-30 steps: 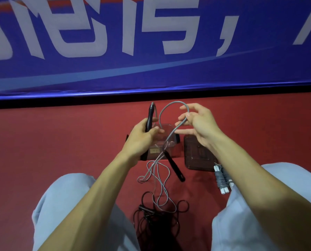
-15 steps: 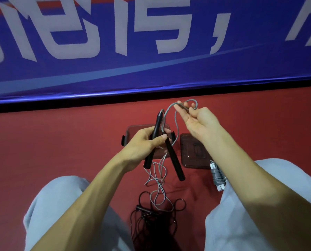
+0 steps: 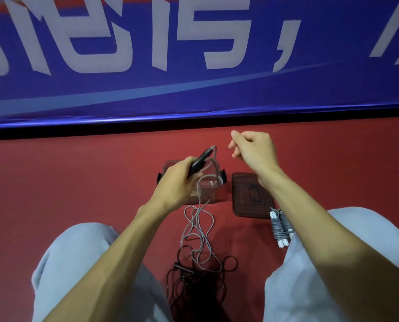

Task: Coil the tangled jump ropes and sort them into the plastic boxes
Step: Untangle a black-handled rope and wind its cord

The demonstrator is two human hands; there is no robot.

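Left hand gripping black handles of grey rope over clear box, right hand curled, empty

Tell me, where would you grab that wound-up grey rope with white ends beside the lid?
Take the wound grey rope round its cord-wrapped middle, coming down from above with the right hand. It lies flat on the floor beside the lid, handles side by side, so the wrap holds the bundle together; the white ends would likely slip.
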